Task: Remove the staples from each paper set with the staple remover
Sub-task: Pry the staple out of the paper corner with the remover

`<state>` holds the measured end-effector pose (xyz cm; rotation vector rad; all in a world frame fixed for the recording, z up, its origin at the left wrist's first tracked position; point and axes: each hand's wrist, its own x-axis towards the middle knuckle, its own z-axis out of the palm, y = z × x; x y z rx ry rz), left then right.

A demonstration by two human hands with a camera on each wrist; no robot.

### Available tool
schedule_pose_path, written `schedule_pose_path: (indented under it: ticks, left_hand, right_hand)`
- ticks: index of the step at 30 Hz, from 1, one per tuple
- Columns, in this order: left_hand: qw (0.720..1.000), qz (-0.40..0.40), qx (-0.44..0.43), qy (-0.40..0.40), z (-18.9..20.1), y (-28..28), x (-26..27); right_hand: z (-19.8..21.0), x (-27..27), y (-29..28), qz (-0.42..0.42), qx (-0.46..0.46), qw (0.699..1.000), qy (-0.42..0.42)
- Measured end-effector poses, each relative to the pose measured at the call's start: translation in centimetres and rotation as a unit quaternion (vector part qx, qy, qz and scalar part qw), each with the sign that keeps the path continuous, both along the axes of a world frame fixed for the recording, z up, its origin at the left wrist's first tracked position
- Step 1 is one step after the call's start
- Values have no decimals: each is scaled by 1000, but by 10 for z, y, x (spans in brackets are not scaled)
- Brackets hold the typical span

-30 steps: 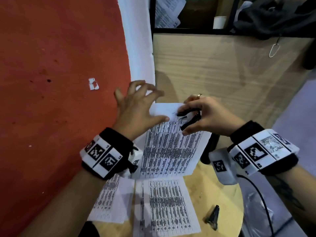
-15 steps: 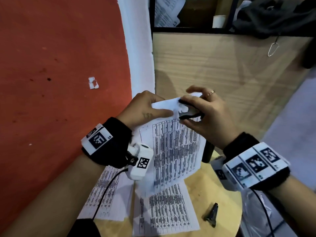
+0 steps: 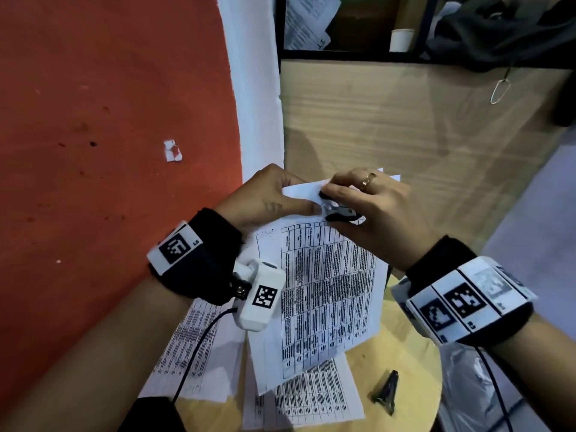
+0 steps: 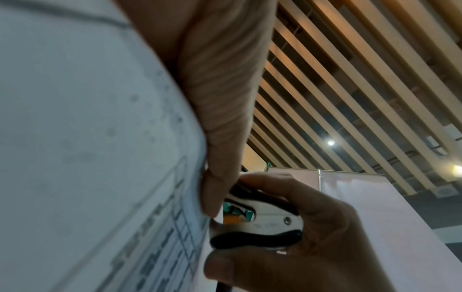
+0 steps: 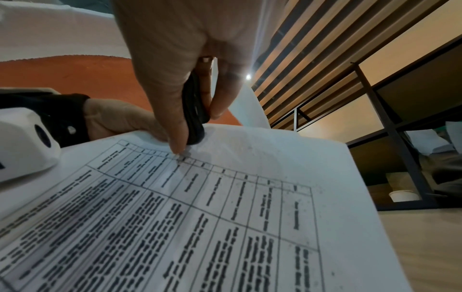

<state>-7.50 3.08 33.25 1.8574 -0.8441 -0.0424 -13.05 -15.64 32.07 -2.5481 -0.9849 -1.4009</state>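
Note:
A printed paper set [image 3: 327, 294] with a table on it hangs tilted above the round wooden table [image 3: 402, 363]. My left hand [image 3: 268, 198] pinches its top edge, thumb on the front. My right hand [image 3: 374, 210] grips a black and metal staple remover [image 3: 339, 212], whose claws bite at the paper's top edge beside my left thumb [image 4: 220, 189]. From the left wrist the staple remover [image 4: 257, 223] shows squeezed between right thumb and fingers. From the right wrist the staple remover [image 5: 193, 110] sits on the paper set [image 5: 200, 217]. The staple itself is hidden.
More printed sheets [image 3: 193, 353] and another paper set [image 3: 308, 397] lie on the table under the held one. A small black clip-like tool [image 3: 386, 391] lies at the table's right front. A red wall [image 3: 109, 135] is left; a wooden cabinet [image 3: 420, 126] is behind.
The paper set was lifted off the table and tilted up. My left hand went from pressing it flat to pinching its top edge. The right hand followed with the staple remover.

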Motion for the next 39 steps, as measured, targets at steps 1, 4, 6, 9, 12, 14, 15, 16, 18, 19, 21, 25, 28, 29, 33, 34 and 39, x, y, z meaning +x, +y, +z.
schedule_pose_path:
  ticks: [1,4,6,9,12,14,15,16,18,19,21,25,28,29,33,34,39]
  left_hand:
    - [1000,-2,-2,4,0,0,0]
    - [1000,-5,-3,10,0,0,1]
    - [1000,-14,3,13,0,0,1]
    - [999,-27,16,6,0,1,2]
    - [999,-25,24,2,1,0,2]
    - [999,-24,29,-7,0,-1,2]
    - [999,-24,30,-8,0,-2,2]
    - [999,-25,28,-9,0,-2,3]
    - [999,-30,23,-2,0,-2,3]
    - [999,-31,25,-1,1,-2,3]
    - [999,-33,30,-5,0,-3,4]
    - [999,-37,35,0,0,-2,5]
    - [998,-33,48,-5,1,-2,5]
    - [998,-32,53,-6,2,-2,4]
    - [998,-28,48,-4,2,-2,3]
    - [999,-28,46,0,3,-1,2]
    - [999,-31,35,20,1,0,2]
  right_hand:
    - [0,1,0,1,-5,1000,-1]
    - [-1,4,-1,11,-18,1000,-2]
    - [-2,6,-1,15,-23,1000,0]
    - [-3,7,-1,15,-27,1000,4]
    - [-1,5,0,9,-37,999,4]
    - [0,4,2,5,-42,999,3]
    - [1,3,2,4,-43,999,3]
    - [2,3,3,3,-44,999,2]
    - [2,2,3,3,-43,999,1]
    - [2,2,3,3,-43,999,1]
    - [1,2,2,3,-46,999,3]
    - [1,3,1,4,-59,998,9]
    - [1,4,1,7,-71,997,20]
    - [2,4,2,2,-81,997,19]
    - [5,1,6,-11,-105,994,2]
    - [5,0,7,-14,-106,994,-2]
    - [-2,3,7,-5,-84,996,3]
